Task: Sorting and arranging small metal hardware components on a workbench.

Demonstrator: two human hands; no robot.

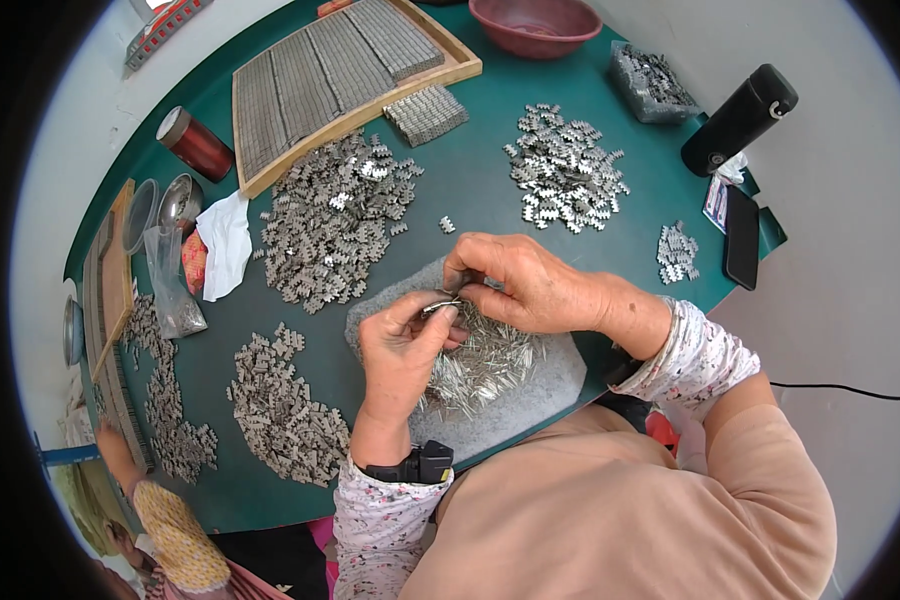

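Above grey mat, left hand pinches small metal piece crosswise; right hand at its right end, grip unclear; loose pins beneath.

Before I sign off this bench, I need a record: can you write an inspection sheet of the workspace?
Surface: green tabletop, grey mat on it.
Job's things: thin metal pins heaped on mat; toothed metal pieces piled around.
Clutter: red tumbler, black bottle, phone.
Hands: left pinches a small metal part; right fingers meet it, grip partly hidden.
Cables: black cable, right.
Surroundings: another person's hand, left.
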